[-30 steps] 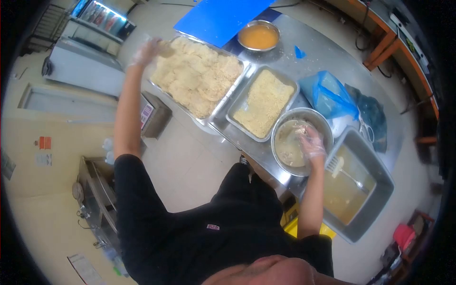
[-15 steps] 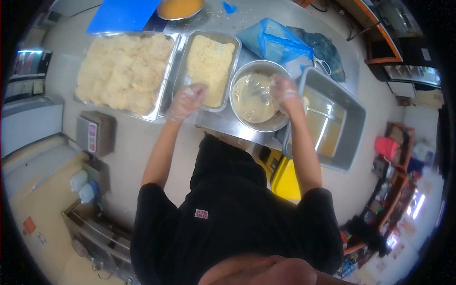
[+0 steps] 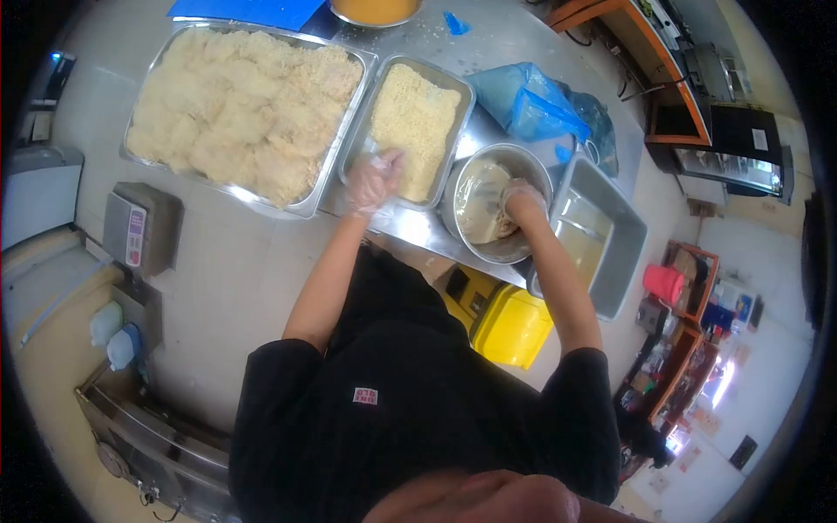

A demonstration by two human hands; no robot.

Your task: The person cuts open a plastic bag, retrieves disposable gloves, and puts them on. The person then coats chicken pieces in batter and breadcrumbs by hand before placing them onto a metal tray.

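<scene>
My left hand [image 3: 375, 183], in a clear glove, hovers with loose fingers over the near end of the breadcrumb tray [image 3: 356, 150] and holds nothing I can see. My gloved right hand [image 3: 521, 202] reaches down into the round metal bowl [image 3: 499, 254] of pale batter, beside a pale coated piece [image 3: 478, 209]. Its fingertips are buried, so its grip is hidden. To the left, a large tray [image 3: 307, 207] is heaped with breaded cutlets [image 3: 235, 96].
A deep metal pan [image 3: 629, 261] of yellowish liquid sits right of the bowl. Blue plastic bags [image 3: 523, 98] lie behind it. An orange sauce bowl [image 3: 375, 10] and blue board [image 3: 248, 10] are at the far edge. A scale [image 3: 139, 227] and yellow bin [image 3: 510, 329] stand below.
My left hand came back from the far corner of the cutlet tray to the near end of the breadcrumb tray. My right hand stayed in the batter bowl and pushed deeper.
</scene>
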